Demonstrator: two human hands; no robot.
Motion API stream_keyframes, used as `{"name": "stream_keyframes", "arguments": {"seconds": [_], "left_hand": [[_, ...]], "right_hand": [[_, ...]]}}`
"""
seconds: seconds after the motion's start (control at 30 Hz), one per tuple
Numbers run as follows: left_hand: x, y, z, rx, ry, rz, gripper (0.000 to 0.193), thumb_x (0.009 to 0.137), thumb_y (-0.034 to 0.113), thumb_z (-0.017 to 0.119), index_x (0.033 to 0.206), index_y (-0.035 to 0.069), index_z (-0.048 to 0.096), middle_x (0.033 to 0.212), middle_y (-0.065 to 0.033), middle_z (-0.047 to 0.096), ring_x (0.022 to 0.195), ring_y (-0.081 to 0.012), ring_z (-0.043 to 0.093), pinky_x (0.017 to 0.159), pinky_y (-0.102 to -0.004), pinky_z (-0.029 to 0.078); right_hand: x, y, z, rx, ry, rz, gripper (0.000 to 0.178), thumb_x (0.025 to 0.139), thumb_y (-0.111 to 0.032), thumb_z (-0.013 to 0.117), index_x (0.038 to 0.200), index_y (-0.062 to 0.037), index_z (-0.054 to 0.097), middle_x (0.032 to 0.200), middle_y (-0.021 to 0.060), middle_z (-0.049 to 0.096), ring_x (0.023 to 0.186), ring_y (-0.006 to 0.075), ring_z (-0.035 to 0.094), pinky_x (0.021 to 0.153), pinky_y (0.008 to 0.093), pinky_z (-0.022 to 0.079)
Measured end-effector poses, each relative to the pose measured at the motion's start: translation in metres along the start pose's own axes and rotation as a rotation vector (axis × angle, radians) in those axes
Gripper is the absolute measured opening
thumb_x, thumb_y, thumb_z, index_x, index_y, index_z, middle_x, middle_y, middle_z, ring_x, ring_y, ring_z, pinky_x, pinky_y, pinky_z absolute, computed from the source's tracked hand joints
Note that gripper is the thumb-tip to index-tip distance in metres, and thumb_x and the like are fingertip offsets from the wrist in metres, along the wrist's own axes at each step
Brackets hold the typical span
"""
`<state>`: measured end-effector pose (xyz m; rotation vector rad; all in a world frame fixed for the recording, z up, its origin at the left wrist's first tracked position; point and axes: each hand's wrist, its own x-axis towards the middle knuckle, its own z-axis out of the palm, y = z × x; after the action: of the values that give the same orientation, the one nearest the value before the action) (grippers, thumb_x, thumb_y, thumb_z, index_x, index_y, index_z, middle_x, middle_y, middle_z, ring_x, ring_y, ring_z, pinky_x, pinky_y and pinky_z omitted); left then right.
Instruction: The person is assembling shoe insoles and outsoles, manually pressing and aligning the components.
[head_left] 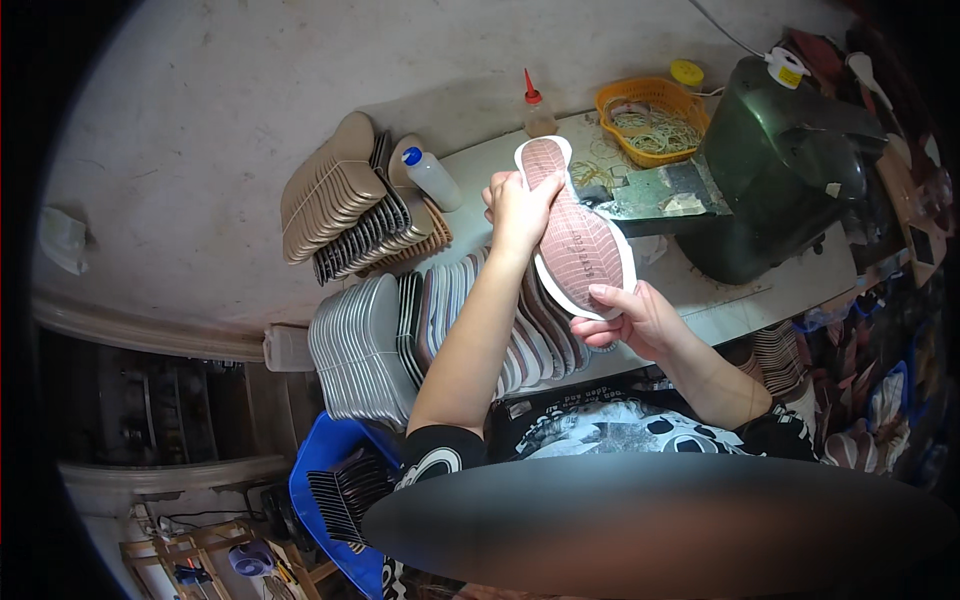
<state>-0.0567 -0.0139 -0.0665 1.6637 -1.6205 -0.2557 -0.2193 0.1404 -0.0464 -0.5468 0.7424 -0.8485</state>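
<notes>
A pink insole [580,250] with white lines across it and a white rim is held up slantwise over the table. My left hand [520,212] grips its narrow upper end, thumb on the pink face. At the broad lower end, my right hand [640,318] pinches the edge, with its thumb on top and fingers underneath. Just right of the insole is the flat arm [665,190] of a dark green machine [770,190]; I cannot tell whether they touch. Below my left forearm stands a long row of insoles [450,310], partly hidden by that arm.
Tied tan insoles [330,195] stand at the back left beside a blue-capped bottle [434,180]. A red-tipped bottle [539,118] and a yellow basket [650,158] of rubber bands line the wall. Grey insoles [355,350] are at the left, above a blue bin [325,510].
</notes>
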Motion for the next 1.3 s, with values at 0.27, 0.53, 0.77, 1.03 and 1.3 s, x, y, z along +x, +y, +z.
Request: {"name": "stream_keyframes", "arguments": {"seconds": [0.27, 0.53, 0.77, 1.03, 1.3], "left_hand": [[0.036, -0.016, -0.012, -0.143, -0.415, -0.271, 0.071, 0.078, 0.061, 0.059, 0.101, -0.006, 0.066, 0.118, -0.0324, 0.055, 0.123, -0.0415, 0.042, 0.102, -0.0487, 0.033], [0.069, 0.0, -0.05, -0.058, -0.977, 0.62, 0.047, 0.075, 0.042, 0.071, 0.112, 0.014, 0.064, 0.134, -0.0137, 0.05, 0.134, -0.0278, 0.034, 0.113, -0.0536, 0.004], [0.097, 0.01, -0.05, -0.023, -1.256, 0.452, 0.041, 0.072, 0.042, 0.076, 0.086, 0.007, 0.061, 0.081, -0.0033, 0.059, 0.086, -0.0174, 0.056, 0.097, -0.0396, 0.033], [0.093, 0.003, -0.063, -0.172, -1.335, 0.213, 0.034, 0.08, 0.031, 0.073, 0.09, 0.002, 0.058, 0.081, -0.0023, 0.06, 0.079, -0.0099, 0.053, 0.072, -0.0263, 0.044], [0.066, -0.004, -0.079, -0.193, -1.256, -0.003, 0.031, 0.087, 0.029, 0.068, 0.096, 0.002, 0.056, 0.082, 0.0001, 0.061, 0.075, -0.0063, 0.054, 0.068, -0.0218, 0.045]], "right_hand": [[0.022, 0.009, 0.022, 0.106, 0.025, -0.182, 0.033, 0.093, -0.025, 0.056, 0.103, 0.0063, 0.06, 0.082, 0.0161, 0.069, 0.069, 0.0178, 0.069, 0.063, 0.0254, 0.056], [0.044, -0.009, 0.024, 0.173, 0.052, -0.173, 0.034, 0.094, -0.026, 0.055, 0.108, 0.0051, 0.059, 0.085, 0.0144, 0.068, 0.072, 0.0167, 0.068, 0.064, 0.0242, 0.057], [0.05, -0.015, 0.023, 0.2, 0.016, -0.174, 0.035, 0.097, -0.023, 0.051, 0.118, 0.0041, 0.054, 0.104, 0.0134, 0.065, 0.086, 0.0188, 0.069, 0.072, 0.0276, 0.058], [0.053, -0.016, 0.012, 0.106, 0.02, -0.157, 0.032, 0.098, -0.019, 0.05, 0.112, 0.0092, 0.057, 0.106, 0.0163, 0.065, 0.094, 0.0195, 0.067, 0.084, 0.0275, 0.054], [0.056, -0.029, 0.016, 0.148, 0.025, -0.197, 0.034, 0.098, -0.02, 0.048, 0.108, 0.0106, 0.059, 0.103, 0.0174, 0.066, 0.091, 0.0199, 0.067, 0.084, 0.029, 0.055]]}}
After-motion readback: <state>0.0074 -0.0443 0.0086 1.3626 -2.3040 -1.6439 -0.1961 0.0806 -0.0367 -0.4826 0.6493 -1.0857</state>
